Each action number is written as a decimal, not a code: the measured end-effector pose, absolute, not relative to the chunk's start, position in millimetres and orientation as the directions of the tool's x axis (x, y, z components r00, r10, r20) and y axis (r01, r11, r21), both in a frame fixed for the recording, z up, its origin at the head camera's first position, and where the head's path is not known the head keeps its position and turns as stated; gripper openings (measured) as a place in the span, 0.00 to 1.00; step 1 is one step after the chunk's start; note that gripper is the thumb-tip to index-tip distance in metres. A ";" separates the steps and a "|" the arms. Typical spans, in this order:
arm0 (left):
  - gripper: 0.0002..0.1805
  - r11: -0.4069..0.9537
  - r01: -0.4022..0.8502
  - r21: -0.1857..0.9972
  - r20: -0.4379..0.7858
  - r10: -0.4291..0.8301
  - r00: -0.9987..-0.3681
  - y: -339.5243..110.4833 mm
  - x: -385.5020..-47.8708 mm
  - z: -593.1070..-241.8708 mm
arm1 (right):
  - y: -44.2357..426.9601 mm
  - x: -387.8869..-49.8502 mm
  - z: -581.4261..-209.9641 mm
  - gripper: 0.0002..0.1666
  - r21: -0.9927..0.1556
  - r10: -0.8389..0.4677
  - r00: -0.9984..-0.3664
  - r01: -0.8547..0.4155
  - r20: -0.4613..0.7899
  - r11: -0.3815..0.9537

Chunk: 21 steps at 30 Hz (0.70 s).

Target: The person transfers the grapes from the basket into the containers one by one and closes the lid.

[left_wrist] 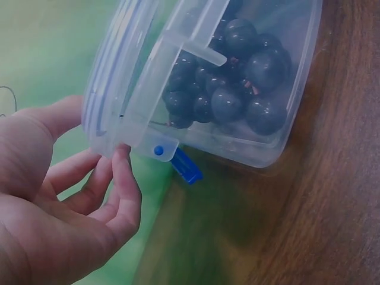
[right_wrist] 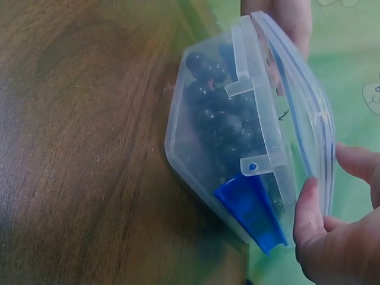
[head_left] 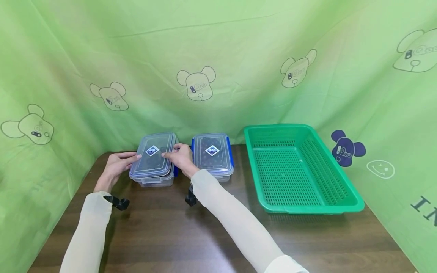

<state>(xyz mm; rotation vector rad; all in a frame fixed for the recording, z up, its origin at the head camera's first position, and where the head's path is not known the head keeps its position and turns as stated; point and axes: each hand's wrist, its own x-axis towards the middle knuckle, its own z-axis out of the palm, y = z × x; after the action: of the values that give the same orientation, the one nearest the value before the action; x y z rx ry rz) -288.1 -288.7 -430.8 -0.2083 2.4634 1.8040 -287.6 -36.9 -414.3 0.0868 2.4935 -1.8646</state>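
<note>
A clear plastic lid (head_left: 155, 163) with a diamond label lies over the left food container (head_left: 157, 182). A gap shows between lid and container in the right wrist view. Dark grapes (left_wrist: 228, 101) fill part of the container, which stands on the table. With thumb and fingers, my left hand (head_left: 117, 167) pinches the lid's left edge. My right hand (head_left: 183, 158) pinches its right edge, thumb on top. A blue clip (right_wrist: 249, 208) hangs unfastened at the container's side, and another blue clip (left_wrist: 187, 166) hangs down near the left hand.
Right of the hands stands a second lidded container (head_left: 209, 165) with blue clips on its sides and dark contents. Farther right is a green plastic basket (head_left: 307, 209) with slotted walls. A green printed cloth (head_left: 218, 45) hangs behind the brown wooden table (head_left: 164, 235).
</note>
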 end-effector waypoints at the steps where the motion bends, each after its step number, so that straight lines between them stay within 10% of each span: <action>1: 0.40 0.307 -0.156 0.939 -0.144 -0.063 -0.988 -288.4 -288.4 -431.3 | -37.3 -287.5 -414.1 0.39 -0.952 0.032 -0.998 0.055 -0.048 0.301; 21: 0.36 0.303 -0.157 0.940 -0.150 -0.047 -0.988 -278.0 -291.4 -432.9 | -35.1 -287.0 -417.6 0.39 -0.913 0.043 -0.998 0.055 -0.041 0.405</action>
<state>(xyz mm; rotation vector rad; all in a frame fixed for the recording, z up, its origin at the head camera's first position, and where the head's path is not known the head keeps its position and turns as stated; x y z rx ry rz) -291.4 -278.0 -432.9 -0.1931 2.4592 1.7905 -287.0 -35.1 -417.6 0.0922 2.6235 -1.7053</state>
